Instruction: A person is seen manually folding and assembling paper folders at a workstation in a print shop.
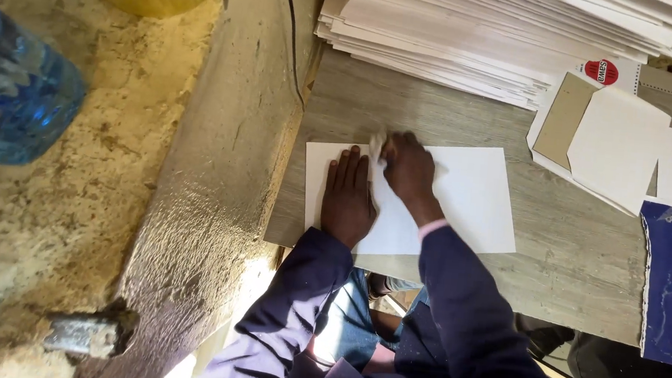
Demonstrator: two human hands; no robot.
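A white sheet [465,196] is lying on the grey worktop [573,258]. It is pinned flat under the left hand [347,198], fingers pressed together, while a crumpled white wad [378,146] is pinched in the right hand [409,169]; wiping seems underway.

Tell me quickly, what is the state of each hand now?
Left hand: open, flat on the white sheet.
Right hand: closed on a small white wad, pressed to the sheet.
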